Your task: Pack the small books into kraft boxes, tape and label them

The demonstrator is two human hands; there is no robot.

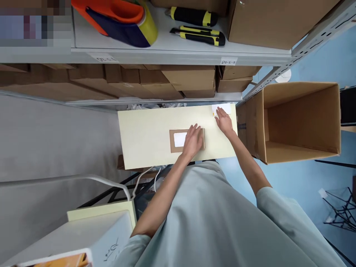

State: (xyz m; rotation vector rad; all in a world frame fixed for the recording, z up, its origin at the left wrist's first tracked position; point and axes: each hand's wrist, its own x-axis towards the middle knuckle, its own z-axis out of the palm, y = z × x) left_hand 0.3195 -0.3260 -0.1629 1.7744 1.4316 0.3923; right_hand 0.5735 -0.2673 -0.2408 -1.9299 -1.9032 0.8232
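A small brown cardboard box with a white label on top lies flat on the cream tabletop. Across the right half of this box rests my left hand, its fingers extended toward the far edge and a little apart. My right hand reaches to the tabletop's far right corner and touches a white slip of paper with a small orange mark. Its fingers are spread over the slip's near edge, covering part of it.
A large open cardboard carton stands right of the tabletop. Above is a shelf holding box cutters and an orange, blue and yellow tape dispenser. Cartons line the shelf below. A white machine is at lower left.
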